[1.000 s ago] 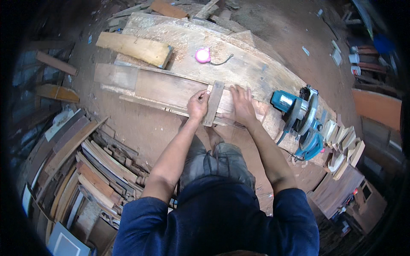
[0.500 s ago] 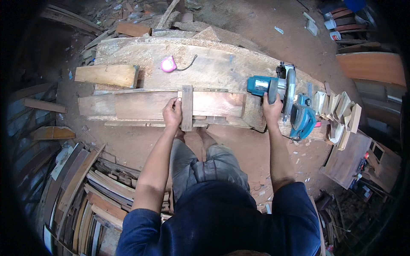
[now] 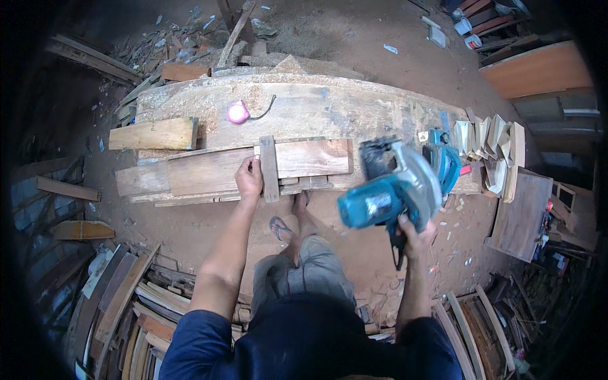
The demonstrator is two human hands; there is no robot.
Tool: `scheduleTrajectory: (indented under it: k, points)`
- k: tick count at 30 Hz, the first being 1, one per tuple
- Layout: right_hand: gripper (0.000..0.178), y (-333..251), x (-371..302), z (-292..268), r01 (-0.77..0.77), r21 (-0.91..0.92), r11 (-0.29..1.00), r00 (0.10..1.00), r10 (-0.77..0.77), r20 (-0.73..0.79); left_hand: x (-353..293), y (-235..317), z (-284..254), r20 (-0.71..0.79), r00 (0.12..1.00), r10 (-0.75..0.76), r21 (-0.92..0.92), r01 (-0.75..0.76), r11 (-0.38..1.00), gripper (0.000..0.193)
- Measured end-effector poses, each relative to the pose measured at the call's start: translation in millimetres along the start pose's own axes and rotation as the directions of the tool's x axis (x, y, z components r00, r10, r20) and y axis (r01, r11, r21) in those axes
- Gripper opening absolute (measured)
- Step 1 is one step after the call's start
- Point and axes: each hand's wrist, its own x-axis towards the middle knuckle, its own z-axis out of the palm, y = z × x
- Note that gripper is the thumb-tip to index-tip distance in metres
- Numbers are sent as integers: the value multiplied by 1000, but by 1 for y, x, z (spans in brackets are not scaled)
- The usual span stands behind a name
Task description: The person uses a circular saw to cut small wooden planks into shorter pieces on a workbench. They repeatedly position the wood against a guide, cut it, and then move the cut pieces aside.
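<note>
My right hand is wrapped round the handle of a teal circular saw, which is lifted off the bench in front of the board's right end and slightly blurred. With fingers curled in, my left hand grips the edge of a short dark wooden strip. The strip lies crosswise over a long brown board, and its near end sticks out past the board. My left fingertips are partly hidden. To the right of the strip, the board's end shows a paler, reddish face.
A pink tape measure and a pale wood block rest on the dusty workbench. Another teal power tool stands at the right, beside several wood offcuts. Stacked planks fill the lower left.
My right hand has raised the circular saw off the bench and brought it nearer to me, turning it. My left hand stays at the wooden strip. The view has shifted slightly.
</note>
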Motion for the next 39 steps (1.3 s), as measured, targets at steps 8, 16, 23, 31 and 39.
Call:
scheduleTrajectory:
  k: [8, 16, 23, 31, 39]
  points:
    - [34, 49, -72, 63, -195, 482, 854, 979, 142, 144, 4, 21, -21, 72, 948, 309, 317, -316, 894, 32]
    - [35, 78, -76, 93, -246, 519, 818, 964, 147, 223, 20, 8, -7, 66, 967, 247, 372, -253, 893, 39]
    - [29, 98, -68, 112, -300, 634, 713, 949, 154, 276, 19, 9, -9, 92, 965, 247, 282, -263, 922, 37]
    - [30, 118, -82, 131, -326, 593, 736, 940, 185, 287, 25, 1, -8, 108, 950, 292, 317, -311, 896, 34]
    - [29, 123, -87, 143, -376, 659, 652, 925, 216, 313, 26, -1, -8, 132, 928, 349, 542, -363, 758, 40]
